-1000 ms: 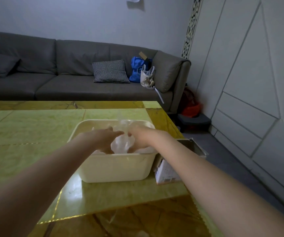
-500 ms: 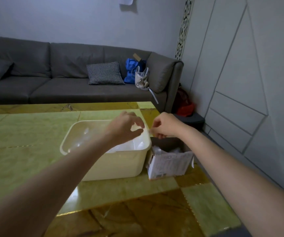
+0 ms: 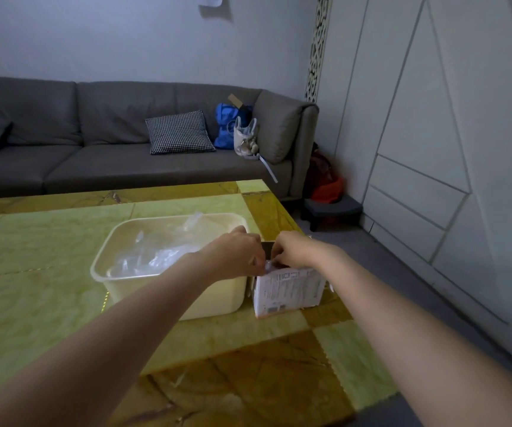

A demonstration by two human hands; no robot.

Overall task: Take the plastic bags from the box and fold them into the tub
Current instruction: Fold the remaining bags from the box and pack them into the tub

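A cream plastic tub (image 3: 168, 295) stands on the green and gold table (image 3: 33, 272) with clear plastic bags (image 3: 156, 251) lying inside it. Right beside the tub sits a small white cardboard box (image 3: 288, 289) with printed labels, its top open. Both hands are at the box's opening. My left hand (image 3: 236, 252) and my right hand (image 3: 298, 249) have their fingers curled together over a bit of clear plastic bag (image 3: 268, 266) that shows at the box's top edge. The inside of the box is hidden behind my hands.
The table's right edge runs just past the box, with grey floor beyond. A grey sofa (image 3: 110, 149) holding a checked cushion (image 3: 179, 132) and a blue bag (image 3: 228, 124) lines the back wall. A dark low stool (image 3: 328, 211) stands by the white panelled wall.
Both hands left the tub, rose and moved right, then came down onto the open box and took hold of a bag there. The view swung to the right.
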